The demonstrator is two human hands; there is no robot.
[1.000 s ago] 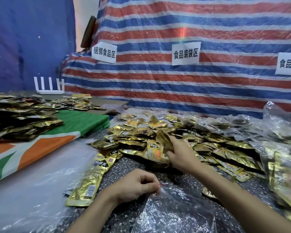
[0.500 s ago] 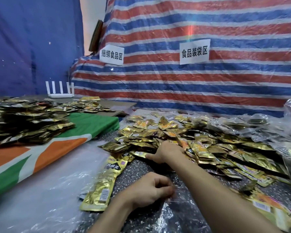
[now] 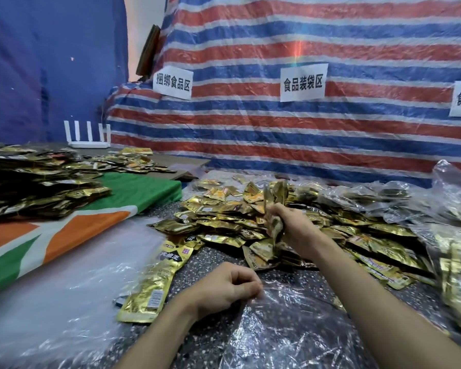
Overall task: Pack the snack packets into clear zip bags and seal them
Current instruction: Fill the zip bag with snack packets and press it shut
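At centre frame the right hand [image 3: 293, 226] has its fingers curled round a bunch of gold snack packets [image 3: 274, 194], held just above the loose packet pile [image 3: 218, 211] on the speckled bench [image 3: 197, 265]. At lower centre, the left hand [image 3: 224, 287] pinches the edge of a flat clear zip bag [image 3: 290, 326] with curled fingers. At the right edge, filled clear bags [image 3: 455, 262] hold more gold packets.
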